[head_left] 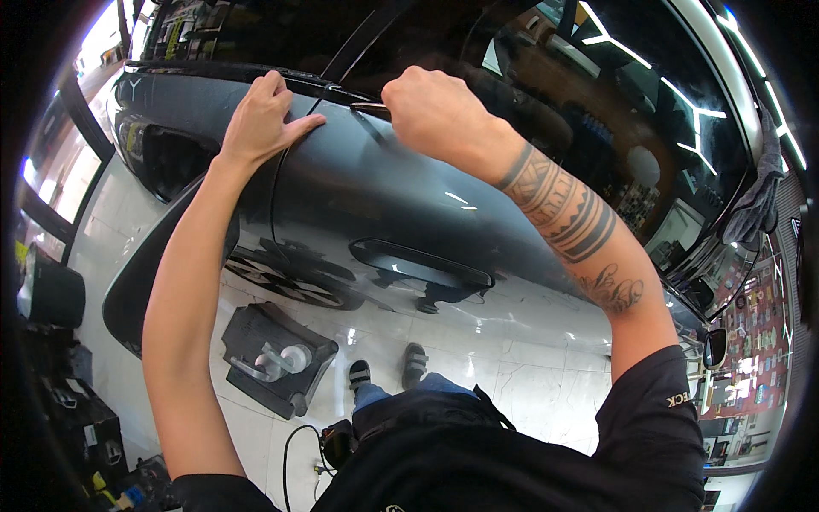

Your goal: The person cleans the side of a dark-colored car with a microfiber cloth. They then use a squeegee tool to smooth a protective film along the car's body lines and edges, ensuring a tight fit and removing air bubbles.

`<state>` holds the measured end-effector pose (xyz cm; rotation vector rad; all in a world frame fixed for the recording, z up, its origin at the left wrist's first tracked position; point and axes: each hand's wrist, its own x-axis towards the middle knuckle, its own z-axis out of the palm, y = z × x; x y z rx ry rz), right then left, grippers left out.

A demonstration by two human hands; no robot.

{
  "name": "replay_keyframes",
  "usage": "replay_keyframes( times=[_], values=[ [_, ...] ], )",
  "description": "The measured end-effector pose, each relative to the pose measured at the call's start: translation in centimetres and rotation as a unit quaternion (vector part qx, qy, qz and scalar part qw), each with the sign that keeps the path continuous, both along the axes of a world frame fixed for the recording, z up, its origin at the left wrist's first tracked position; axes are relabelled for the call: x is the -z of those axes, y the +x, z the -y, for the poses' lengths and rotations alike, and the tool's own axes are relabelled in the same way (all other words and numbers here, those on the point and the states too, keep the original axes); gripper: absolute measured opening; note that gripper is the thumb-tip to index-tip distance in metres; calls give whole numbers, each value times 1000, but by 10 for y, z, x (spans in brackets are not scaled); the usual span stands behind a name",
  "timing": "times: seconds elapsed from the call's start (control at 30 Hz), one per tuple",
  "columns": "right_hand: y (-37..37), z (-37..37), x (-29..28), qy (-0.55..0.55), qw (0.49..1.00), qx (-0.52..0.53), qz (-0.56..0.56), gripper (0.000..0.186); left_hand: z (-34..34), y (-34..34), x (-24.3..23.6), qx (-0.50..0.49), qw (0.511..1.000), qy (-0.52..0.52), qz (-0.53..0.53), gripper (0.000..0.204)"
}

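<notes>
My right hand [439, 111] is closed around a slim, pointed tool [370, 107], whose thin tip shows past the fist along the base of the car's side window. Its handle is hidden in my fingers, so the exact kind cannot be made out. Resting on the top edge of the dark grey car panel [367, 188], my left hand [264, 119] has its thumb stretched toward the door seam and its fingers bent at the window trim [213, 68]. Nothing shows in that hand. Below the tool lies the door handle [422, 264].
A black stool [311, 328] carrying clear bottles [273, 363] stands on the tiled floor beside my feet. A dark cable [287, 461] hangs by my waist. Dark cases [90, 427] are at the lower left. Grey cloth [759, 200] hangs at the far right.
</notes>
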<state>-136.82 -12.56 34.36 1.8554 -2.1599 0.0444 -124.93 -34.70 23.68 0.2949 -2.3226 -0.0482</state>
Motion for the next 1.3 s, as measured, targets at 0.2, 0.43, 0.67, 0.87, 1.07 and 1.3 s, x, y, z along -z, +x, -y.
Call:
replay_keyframes(
  times=[0.2,0.43,0.67,0.87,1.07,1.3],
  values=[
    [-1,0,-3,-1,1000,-1,-18,18,-10,11,11,104,991,3,-80,40],
    [-9,2,3,-20,999,-7,-37,15,-39,-25,29,60,991,2,-118,18],
    [-19,2,9,3,998,12,-68,15,-32,-34,31,78,988,-23,-130,6],
    [-19,-1,12,-7,1000,16,-9,18,-28,-29,28,82,990,-86,-80,11],
    [-16,-4,14,-8,1000,-3,-8,16,-25,-31,28,98,987,-94,-85,11],
    [-15,-10,19,-11,1000,-9,7,15,-25,-28,29,111,986,-86,-90,10]
  ],
)
